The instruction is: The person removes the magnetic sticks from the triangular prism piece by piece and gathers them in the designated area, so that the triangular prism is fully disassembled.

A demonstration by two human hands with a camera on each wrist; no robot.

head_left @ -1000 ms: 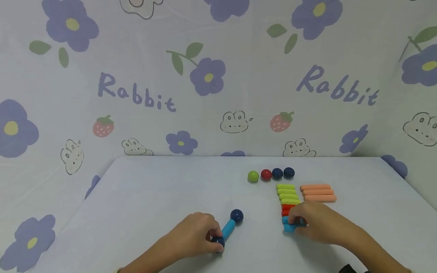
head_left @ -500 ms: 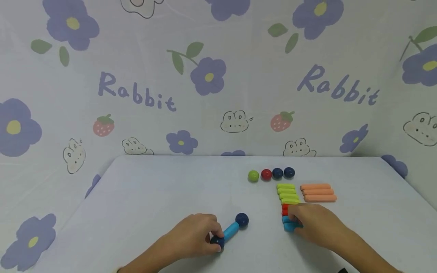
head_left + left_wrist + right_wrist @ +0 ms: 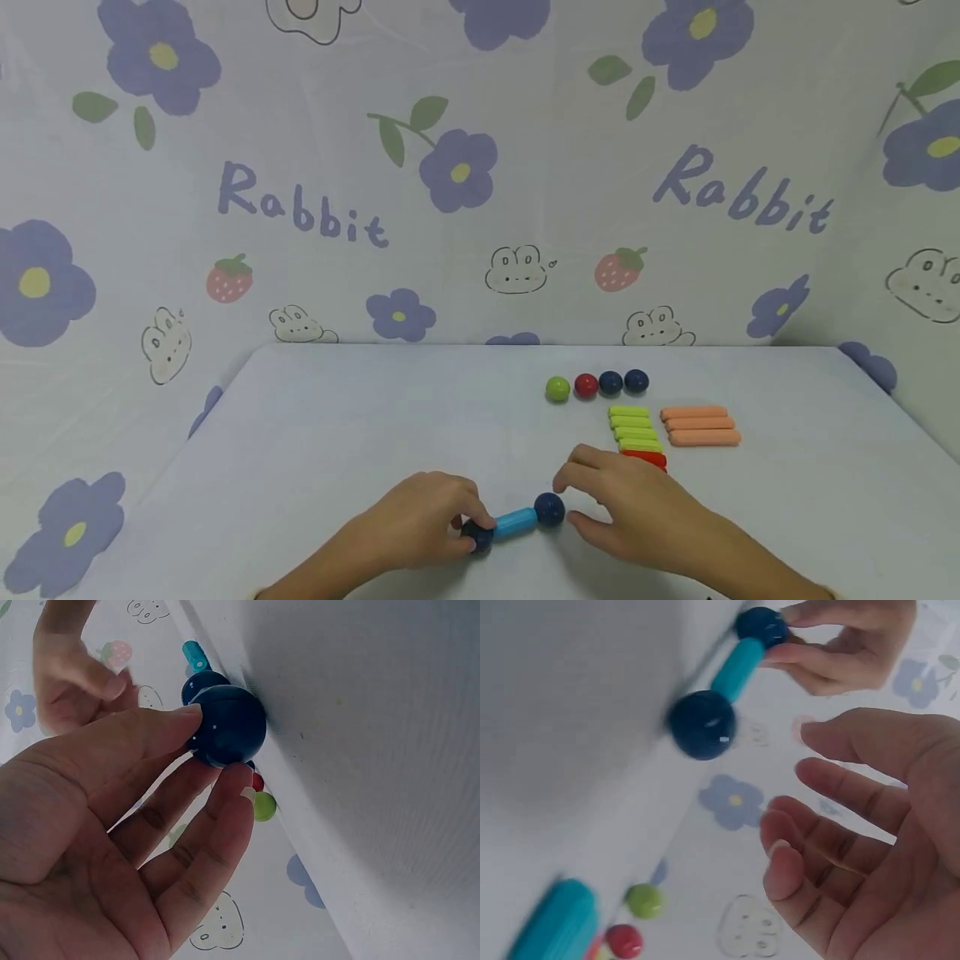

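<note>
Between thumb and fingers, my left hand (image 3: 420, 518) pinches a dark blue ball (image 3: 229, 726) at one end of a light blue stick (image 3: 515, 523). A second dark blue ball (image 3: 550, 510) sits at the stick's other end, and the joined piece lies low over the white table. My right hand (image 3: 645, 512) is beside that second ball, thumb and fingers spread around it with a gap; the right wrist view shows nothing in its grasp. A loose light blue stick (image 3: 555, 922) lies on the table, hidden behind the right hand in the head view.
Behind the right hand lie red sticks (image 3: 647, 459), several yellow-green sticks (image 3: 632, 422) and orange sticks (image 3: 701, 425). Farther back stand a green ball (image 3: 558, 388), a red ball (image 3: 587, 385) and two dark blue balls (image 3: 624, 382). A patterned cloth (image 3: 450, 250) rises behind the table (image 3: 337, 417).
My right hand has left the light blue sticks and moved left to the joined piece's free ball. That piece has swung clockwise, its free end nearer me, while my left hand keeps its pinch.
</note>
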